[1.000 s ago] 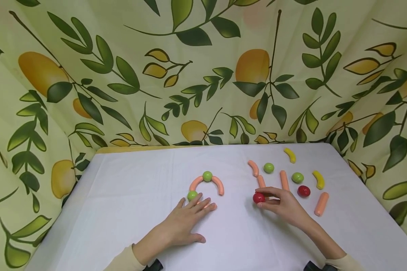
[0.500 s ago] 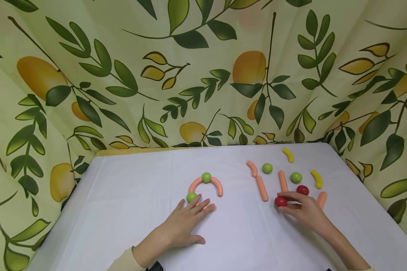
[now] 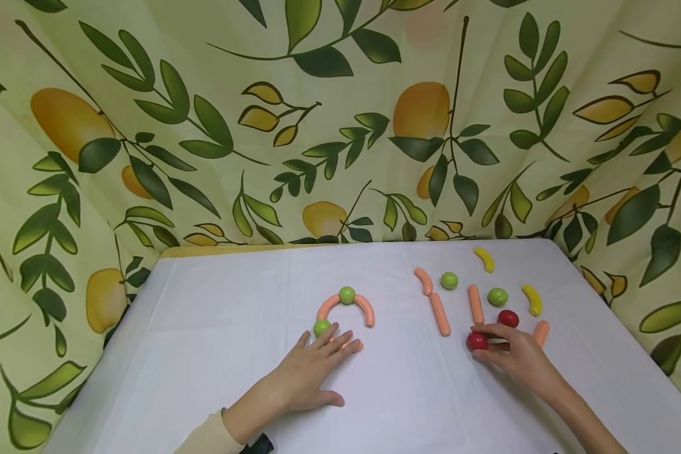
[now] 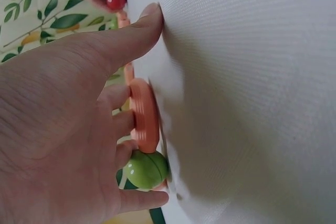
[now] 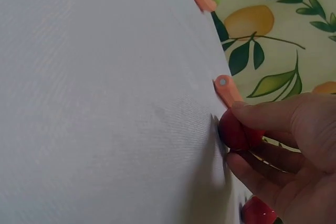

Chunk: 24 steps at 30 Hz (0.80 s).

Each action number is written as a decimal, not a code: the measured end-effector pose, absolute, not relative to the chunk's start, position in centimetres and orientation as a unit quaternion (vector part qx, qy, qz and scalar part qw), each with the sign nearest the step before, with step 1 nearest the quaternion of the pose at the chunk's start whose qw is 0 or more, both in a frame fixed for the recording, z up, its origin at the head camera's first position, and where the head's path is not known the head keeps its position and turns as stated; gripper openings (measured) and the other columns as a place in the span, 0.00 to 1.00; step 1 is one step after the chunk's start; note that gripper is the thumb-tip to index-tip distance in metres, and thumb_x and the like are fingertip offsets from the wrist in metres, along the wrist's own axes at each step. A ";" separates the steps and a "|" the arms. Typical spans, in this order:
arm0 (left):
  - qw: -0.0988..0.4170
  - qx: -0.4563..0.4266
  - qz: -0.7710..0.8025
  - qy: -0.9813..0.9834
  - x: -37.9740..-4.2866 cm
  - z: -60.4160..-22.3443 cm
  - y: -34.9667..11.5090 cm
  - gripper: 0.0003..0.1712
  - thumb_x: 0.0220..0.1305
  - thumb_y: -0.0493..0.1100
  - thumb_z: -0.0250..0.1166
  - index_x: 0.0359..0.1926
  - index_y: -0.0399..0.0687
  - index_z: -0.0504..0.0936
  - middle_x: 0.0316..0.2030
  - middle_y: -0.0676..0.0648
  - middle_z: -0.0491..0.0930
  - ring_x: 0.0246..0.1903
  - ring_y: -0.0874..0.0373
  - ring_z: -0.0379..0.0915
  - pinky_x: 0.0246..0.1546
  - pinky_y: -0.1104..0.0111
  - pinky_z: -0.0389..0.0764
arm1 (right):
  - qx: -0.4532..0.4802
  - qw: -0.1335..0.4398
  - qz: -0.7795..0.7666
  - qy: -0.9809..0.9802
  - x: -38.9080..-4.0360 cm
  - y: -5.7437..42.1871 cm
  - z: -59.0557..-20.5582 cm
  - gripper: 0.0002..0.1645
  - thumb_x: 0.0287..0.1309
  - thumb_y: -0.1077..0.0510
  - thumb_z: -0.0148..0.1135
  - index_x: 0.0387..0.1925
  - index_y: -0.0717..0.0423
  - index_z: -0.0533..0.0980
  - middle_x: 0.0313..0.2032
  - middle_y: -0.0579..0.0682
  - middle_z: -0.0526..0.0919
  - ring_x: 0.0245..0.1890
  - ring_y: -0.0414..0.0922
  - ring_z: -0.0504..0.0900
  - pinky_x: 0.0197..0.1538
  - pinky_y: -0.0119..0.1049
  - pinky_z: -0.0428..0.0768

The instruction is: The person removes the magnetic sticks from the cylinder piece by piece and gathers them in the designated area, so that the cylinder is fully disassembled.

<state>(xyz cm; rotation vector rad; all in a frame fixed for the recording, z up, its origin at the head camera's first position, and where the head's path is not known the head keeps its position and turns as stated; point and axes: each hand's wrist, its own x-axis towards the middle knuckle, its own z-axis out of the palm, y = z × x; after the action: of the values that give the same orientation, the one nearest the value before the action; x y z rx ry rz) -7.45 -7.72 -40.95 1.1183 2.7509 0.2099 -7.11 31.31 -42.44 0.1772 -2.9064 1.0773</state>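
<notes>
My left hand [image 3: 312, 372] lies with straight, spread fingers over the near side of a ring made of curved orange pieces and green balls. In the left wrist view its fingers touch a curved orange piece [image 4: 145, 114], with a green ball [image 4: 147, 170] joined at its end. The ring's far half shows another green ball [image 3: 347, 295] between curved pieces [image 3: 365, 310]. To the right, thumb and fingers of my right hand [image 3: 516, 356] pinch a red ball [image 3: 477, 342], close over the white cloth and just below a straight orange stick [image 3: 475, 304].
Loose on the right side lie a second red ball [image 3: 508, 318], green balls [image 3: 497, 297], yellow curved pieces [image 3: 533, 300], a curved orange piece [image 3: 423, 281] and more straight sticks [image 3: 439, 314]. White cloth [image 3: 232, 315] covers the table; a fruit-patterned curtain [image 3: 340, 157] hangs behind.
My right hand has carried the red ball rightward, away from the left straight stick, which now shows in full. My left hand has kept its place on the ring.
</notes>
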 end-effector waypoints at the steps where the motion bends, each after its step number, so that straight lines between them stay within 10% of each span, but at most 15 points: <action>1: 0.083 0.374 0.071 0.921 -7.4 -40.9 -7.7 0.54 0.53 0.65 0.70 0.76 0.59 0.56 0.75 0.53 0.55 0.75 0.50 0.45 0.63 0.39 0.62 | 0.058 0.019 0.345 -0.937 -7.1 31.3 -42.4 0.30 0.41 0.66 0.78 0.51 0.67 0.80 0.46 0.62 0.83 0.38 0.50 0.85 0.41 0.42 0.84; 24: 0.088 0.372 0.084 0.920 -7.5 -41.0 -7.8 0.54 0.53 0.63 0.71 0.76 0.59 0.56 0.75 0.52 0.55 0.75 0.50 0.44 0.63 0.39 0.61 | 0.083 0.033 0.311 -0.946 -7.3 31.7 -40.8 0.24 0.47 0.65 0.75 0.50 0.62 0.81 0.44 0.55 0.86 0.44 0.54 0.83 0.47 0.50 0.82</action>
<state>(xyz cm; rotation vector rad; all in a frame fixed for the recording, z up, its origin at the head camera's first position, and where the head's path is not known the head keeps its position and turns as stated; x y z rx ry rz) -7.50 -7.78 -40.96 1.1091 2.7398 0.2490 -7.33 31.66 -40.76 0.2543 -2.9121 0.9586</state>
